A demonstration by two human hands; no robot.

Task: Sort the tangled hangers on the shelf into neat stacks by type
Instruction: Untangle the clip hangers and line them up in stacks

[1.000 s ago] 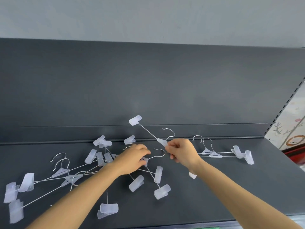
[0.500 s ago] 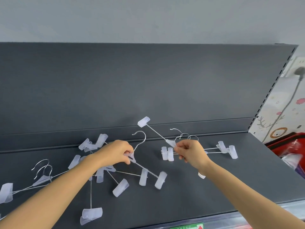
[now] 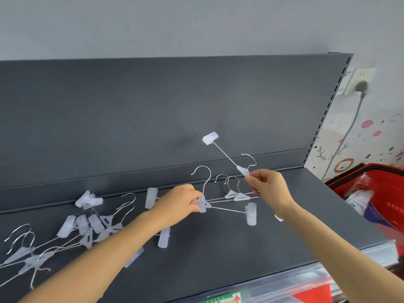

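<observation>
Since half a second ago I see my right hand (image 3: 267, 189) has lifted its clip hanger (image 3: 227, 157) higher, fingers pinched on its centre. Left hand (image 3: 181, 202) grips another hanger (image 3: 204, 203) mid-frame (resting on the shelf (image 3: 218, 254)); the tangled pile (image 3: 87, 226) lies lower left.

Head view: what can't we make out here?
- Lifted hanger: its lower clip is mostly hidden behind the right hand.
- Hanger pile on the left: the left forearm covers part of it, and the tangle hides the count.
- Far-left hangers: cut off by the left edge.
- Red basket: cut off by the right edge, contents blurred.
- Label below the shelf: cut off by the bottom edge.
</observation>
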